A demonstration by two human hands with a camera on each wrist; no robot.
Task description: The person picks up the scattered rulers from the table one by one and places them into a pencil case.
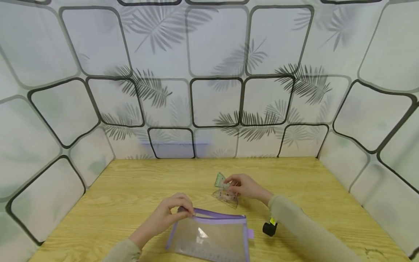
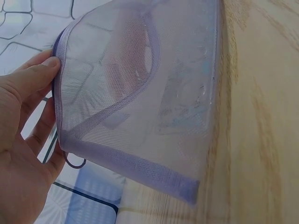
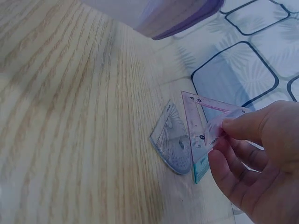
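While our left hand (image 1: pixel 167 214) pinches the top left corner of the pouch (image 1: pixel 212 236), thumb and fingers curled on the purple zip edge, our right hand (image 1: pixel 245 186) works further back on the table (image 1: pixel 131 189). Over there the fingertips close on a clear set square (image 3: pixel 201 126), tilting it up off the wood, and a second clear piece seems caught in the same pinch. A protractor (image 3: pixel 173 144) lies flat just beside it, touching or nearly touching its lower edge; we cannot tell which.

From the left wrist view the pouch (image 2: pixel 140 93) hangs lifted at the held corner, soft mesh sagging, with flat clear things faintly showing inside. We judge it light and floppy: it will fold wherever we don't support it, so the stiff zip band is the place to hold, and a second grip on that band would keep the mouth wide.

The set square looks thin, rigid and slick, hard to pick up flat, easy once an edge is raised. A pinch on a corner or along one side should do, gently, since thin plastic like this could snap if bent. The protractor probably needs sliding or tipping up first.

Near our right sleeve a small black object (image 1: pixel 270 228) with a yellow tag sits on the table. Leaf-patterned panels (image 1: pixel 216 102) wall in the far side.
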